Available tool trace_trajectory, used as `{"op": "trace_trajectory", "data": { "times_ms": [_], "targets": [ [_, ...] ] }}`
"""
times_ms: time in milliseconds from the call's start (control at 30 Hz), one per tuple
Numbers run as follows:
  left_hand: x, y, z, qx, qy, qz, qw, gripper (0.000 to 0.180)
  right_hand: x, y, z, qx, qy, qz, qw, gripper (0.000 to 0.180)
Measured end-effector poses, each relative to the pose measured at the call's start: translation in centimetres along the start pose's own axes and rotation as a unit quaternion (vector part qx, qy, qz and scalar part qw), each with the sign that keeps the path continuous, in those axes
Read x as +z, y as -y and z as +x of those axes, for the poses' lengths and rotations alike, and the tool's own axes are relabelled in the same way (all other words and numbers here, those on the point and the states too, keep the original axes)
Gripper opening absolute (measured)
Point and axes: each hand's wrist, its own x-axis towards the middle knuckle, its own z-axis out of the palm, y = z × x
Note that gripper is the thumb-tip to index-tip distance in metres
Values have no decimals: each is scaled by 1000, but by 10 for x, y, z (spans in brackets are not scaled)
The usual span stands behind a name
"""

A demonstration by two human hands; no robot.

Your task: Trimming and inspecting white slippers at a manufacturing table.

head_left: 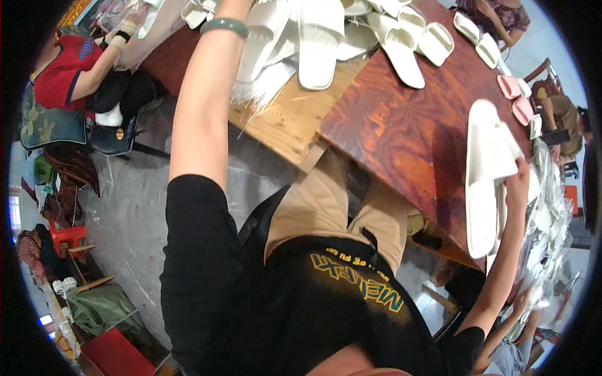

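Observation:
At the top edge of the head view, only the base of my left hand shows, past the green bangle. Its fingers are cut off by the frame, close to a pile of white slippers. Off to the right, my right hand is closed on a white slipper at the table's right edge. A broad strap and a long pale sole show there; more white footwear lies tight against it, so I cannot tell whether I hold one or a pair.
White slippers and pink slippers lie along the far side of the reddish wood table. Clear-bagged white slippers are heaped at right. A person in a red shirt works at left; other people sit at right.

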Motion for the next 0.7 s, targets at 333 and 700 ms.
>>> {"op": "trace_trajectory", "data": {
  "times_ms": [333, 700],
  "targets": [
    [22, -82, -98, -54, 352, 65, 932, 39, 125, 76, -2, 118, 149, 240, 952, 49],
    [225, -86, -223, -258, 550, -109, 787, 31, 95, 26, 39, -255, -107, -146, 950, 41]
  ]
}}
